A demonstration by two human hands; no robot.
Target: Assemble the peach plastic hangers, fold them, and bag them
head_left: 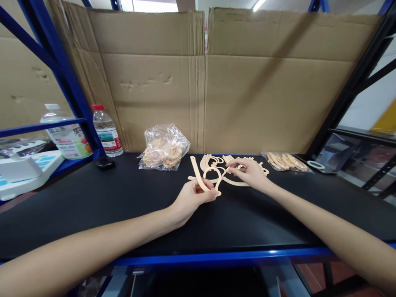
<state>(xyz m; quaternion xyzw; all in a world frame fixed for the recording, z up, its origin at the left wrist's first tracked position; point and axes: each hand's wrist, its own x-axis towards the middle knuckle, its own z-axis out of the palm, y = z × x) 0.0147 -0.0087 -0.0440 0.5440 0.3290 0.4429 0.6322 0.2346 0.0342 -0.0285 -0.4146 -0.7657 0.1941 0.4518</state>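
Observation:
My left hand (193,197) is closed around a cream-coloured curved strip (198,171), which has a small hole at its upper end. A cream ring-shaped piece (220,181) comes down to the fingertips of that hand; whether the two are joined I cannot tell. My right hand (250,174) hovers to the right over the other cream pieces, thumb and fingers drawn together. Anything in that pinch is too small to make out. Beneath it, a long curved piece (236,182) lies on the black tabletop (148,206), with several short strips (206,161) behind.
At the back stand a clear bag of cream pieces (163,150) and a red-capped water bottle (107,132), with a small black object (105,163) nearby. A flat bag (286,161) and a white ring (315,165) lie back right. Cardboard (262,90) walls the rear.

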